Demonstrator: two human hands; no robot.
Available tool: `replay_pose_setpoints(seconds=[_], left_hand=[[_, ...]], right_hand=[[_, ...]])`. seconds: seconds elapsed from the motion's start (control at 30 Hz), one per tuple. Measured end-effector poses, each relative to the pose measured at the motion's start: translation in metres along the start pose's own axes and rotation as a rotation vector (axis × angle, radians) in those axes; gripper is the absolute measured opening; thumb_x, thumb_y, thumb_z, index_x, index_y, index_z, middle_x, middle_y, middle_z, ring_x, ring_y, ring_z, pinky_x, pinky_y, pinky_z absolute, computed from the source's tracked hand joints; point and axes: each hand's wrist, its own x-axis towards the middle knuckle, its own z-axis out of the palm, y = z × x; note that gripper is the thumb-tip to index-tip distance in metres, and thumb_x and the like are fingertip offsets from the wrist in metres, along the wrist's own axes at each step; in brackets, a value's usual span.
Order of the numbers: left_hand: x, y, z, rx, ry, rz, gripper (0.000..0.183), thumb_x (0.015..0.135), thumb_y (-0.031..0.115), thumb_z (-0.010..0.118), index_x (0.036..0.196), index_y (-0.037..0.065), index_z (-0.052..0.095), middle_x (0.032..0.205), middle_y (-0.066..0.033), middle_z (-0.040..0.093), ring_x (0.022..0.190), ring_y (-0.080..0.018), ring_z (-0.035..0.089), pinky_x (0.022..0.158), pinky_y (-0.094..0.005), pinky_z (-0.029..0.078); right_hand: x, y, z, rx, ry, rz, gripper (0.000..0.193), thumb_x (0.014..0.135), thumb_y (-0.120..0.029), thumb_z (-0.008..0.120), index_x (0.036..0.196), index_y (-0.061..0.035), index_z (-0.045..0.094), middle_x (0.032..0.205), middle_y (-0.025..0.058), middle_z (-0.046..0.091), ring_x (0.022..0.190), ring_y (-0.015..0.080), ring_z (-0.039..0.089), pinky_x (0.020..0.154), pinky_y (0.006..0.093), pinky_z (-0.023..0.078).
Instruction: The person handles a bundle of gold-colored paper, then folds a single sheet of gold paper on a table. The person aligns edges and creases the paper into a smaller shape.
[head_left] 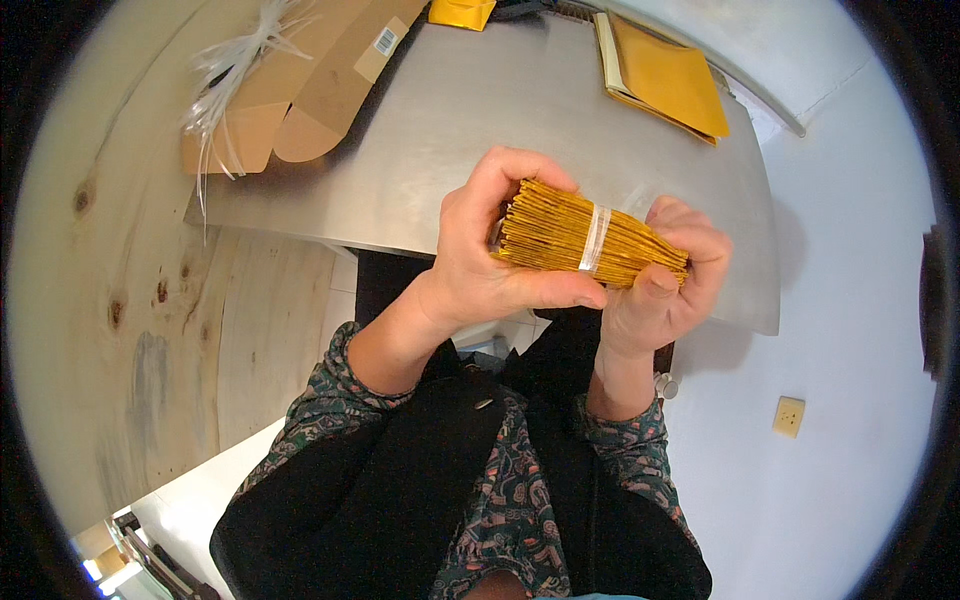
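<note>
A thick bundle of thin gold strips or folded sheets (545, 232), their exact kind not clear, is held up in front of my body over the near edge of the metal table. A clear band (596, 238) wraps around its middle. My left hand (462, 238) grips the left end, with the thumb along the lower side and the fingers over the top. Around the narrower right end curls my right hand (685, 285), its thumb pressed on the near side. The fingertips behind the bundle are hidden.
The grey metal table (420, 130) carries an open cardboard box (325, 95) with white plastic strips (225, 100) on it. A stack of gold envelopes or sheets (665, 75) lies far right, a yellow packet (460, 12) far back. Left stands a wooden surface (150, 290); right, a wall (850, 330).
</note>
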Motion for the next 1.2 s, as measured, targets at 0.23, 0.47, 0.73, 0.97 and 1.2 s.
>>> replay_pose_setpoints(seconds=[0.23,0.47,0.73,0.97,1.2], left_hand=[[-0.001,-0.005,0.0,0.103,-0.01,0.174,0.067,0.066,0.03,0.102,0.108,0.006,0.056,0.09,-0.002,0.064,0.076,-0.0074,0.06,0.065,-0.022,0.049],[0.001,-0.01,-0.007,0.064,0.035,0.142,0.064,0.068,0.023,0.101,0.109,0.007,0.056,0.092,-0.0037,0.064,0.078,-0.009,0.06,0.068,-0.0223,0.048],[0.005,0.003,-0.024,0.055,-0.046,0.332,0.077,0.063,0.033,0.101,0.115,0.004,0.052,0.098,-0.0083,0.066,0.083,-0.015,0.064,0.073,-0.0274,0.053],[0.004,0.004,-0.016,-0.049,-0.048,0.31,0.077,0.064,0.037,0.1,0.113,0.004,0.052,0.099,-0.0098,0.064,0.083,-0.0157,0.063,0.073,-0.0287,0.053],[-0.004,-0.005,-0.009,-0.108,0.029,0.195,0.071,0.073,0.042,0.096,0.114,0.005,0.052,0.097,-0.0065,0.062,0.08,-0.0119,0.059,0.071,-0.0245,0.05]], right_hand=[[-0.001,-0.009,0.003,0.049,0.002,0.05,0.051,0.087,-0.045,0.085,0.1,-0.0068,0.054,0.083,0.0015,0.05,0.076,0.0144,0.044,0.071,0.0326,0.038],[0.0,-0.006,0.005,-0.043,-0.055,0.148,0.074,0.074,-0.061,0.089,0.107,-0.0036,0.056,0.095,0.0042,0.054,0.084,0.0157,0.051,0.076,0.0302,0.044],[0.002,-0.028,0.005,-0.043,-0.191,0.299,0.108,0.054,-0.073,0.092,0.124,0.0019,0.058,0.11,0.0096,0.063,0.095,0.0186,0.062,0.087,0.0318,0.05],[0.008,-0.018,-0.002,-0.078,-0.289,-0.072,0.077,0.065,-0.059,0.094,0.106,-0.0032,0.063,0.093,0.0063,0.066,0.081,0.0176,0.059,0.073,0.0324,0.047],[0.007,-0.025,-0.003,-0.183,-0.285,0.004,0.065,0.071,-0.05,0.095,0.105,-0.0045,0.063,0.09,0.0044,0.066,0.077,0.0198,0.058,0.072,0.0334,0.046]])
